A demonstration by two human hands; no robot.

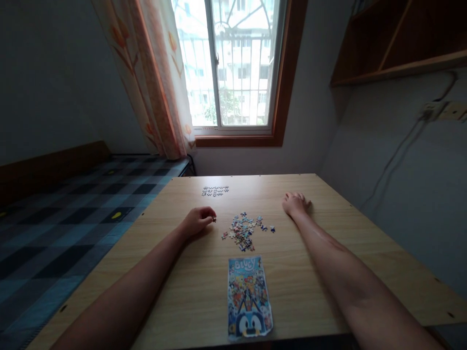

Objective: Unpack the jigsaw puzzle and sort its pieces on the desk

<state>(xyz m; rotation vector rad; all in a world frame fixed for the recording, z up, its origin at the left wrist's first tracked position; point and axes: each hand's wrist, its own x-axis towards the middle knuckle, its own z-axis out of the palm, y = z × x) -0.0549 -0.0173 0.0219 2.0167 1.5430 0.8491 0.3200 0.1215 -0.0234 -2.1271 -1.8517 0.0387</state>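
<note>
A pile of small loose puzzle pieces (245,231) lies in the middle of the wooden table (328,272). My left hand (198,220) rests on the table to the left of the pile, fingers pinched on a small puzzle piece (213,219). My right hand (295,202) lies on the table to the right of the pile, fingers curled, with nothing seen in it. A colourful puzzle picture card (249,297) lies near the front edge. A short joined strip of pieces (215,190) sits farther back on the left.
A bed with a checked blue cover (65,228) stands left of the table. Behind are a window (237,63) with a curtain (153,82), a wall shelf (397,43) at upper right, and a socket with a cable (434,111) on the right wall.
</note>
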